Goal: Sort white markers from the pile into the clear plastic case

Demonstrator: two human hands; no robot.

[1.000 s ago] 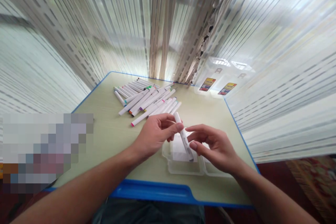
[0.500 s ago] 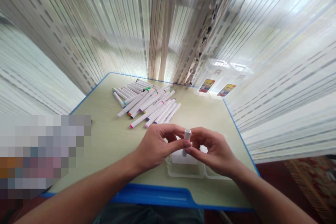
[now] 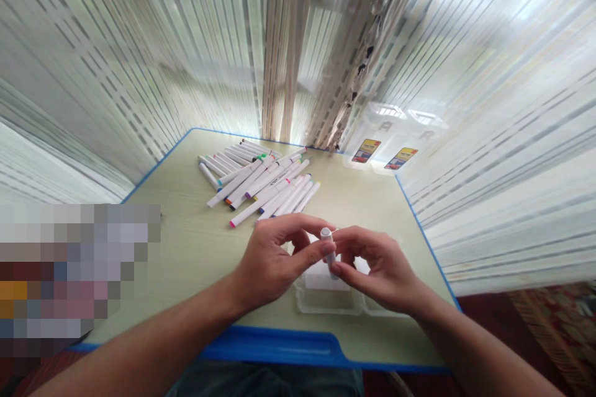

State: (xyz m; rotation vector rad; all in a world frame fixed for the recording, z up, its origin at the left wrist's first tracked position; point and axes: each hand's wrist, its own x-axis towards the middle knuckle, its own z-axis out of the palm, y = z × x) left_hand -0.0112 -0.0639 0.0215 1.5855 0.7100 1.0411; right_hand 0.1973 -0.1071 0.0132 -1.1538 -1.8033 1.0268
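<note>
A white marker [image 3: 327,239] with a grey end stands nearly upright between my two hands, leaning slightly. My left hand [image 3: 284,257] pinches its upper part between thumb and fingers. Lower down, the thumb and fingers of my right hand [image 3: 372,263] grip the same marker. Below them lies a clear plastic case [image 3: 321,307] with compartments and a white piece inside, partly hidden by my hands. A loose heap of white markers [image 3: 261,180] with coloured ends spreads over the table beyond my left hand.
At the table's back right stand clear plastic lids with two labels [image 3: 366,151]. The pale table [image 3: 186,260] has a blue edge and a blue tray [image 3: 279,344] in front. String curtains [image 3: 233,74] hang around it. A blurred-out patch [image 3: 69,273] covers the left side.
The marker has tilted, its top moving a little left and down. My left hand has shifted slightly left with it, while my right hand stays almost in place.
</note>
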